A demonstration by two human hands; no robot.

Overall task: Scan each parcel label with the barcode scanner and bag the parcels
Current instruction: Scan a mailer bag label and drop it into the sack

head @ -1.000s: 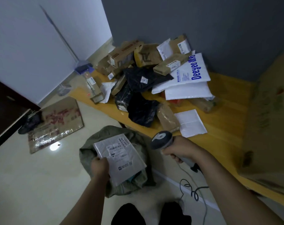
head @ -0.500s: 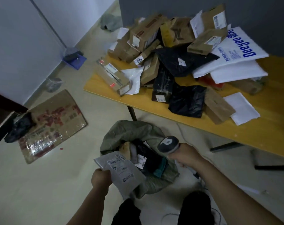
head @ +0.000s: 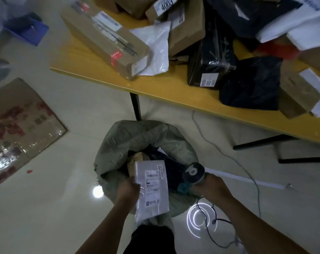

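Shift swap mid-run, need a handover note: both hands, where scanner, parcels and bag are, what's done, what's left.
Left hand: grips a grey parcel, label up, over the open sack on the floor.
Right hand: grips the barcode scanner at the sack's mouth, beside that parcel.
Done: a brown parcel and some dark ones lie in the sack.
Left: bag the held parcel (whether it was scanned does not show), then scan and bag the pile on the yellow table, including the long cardboard box and the black wrapped box.
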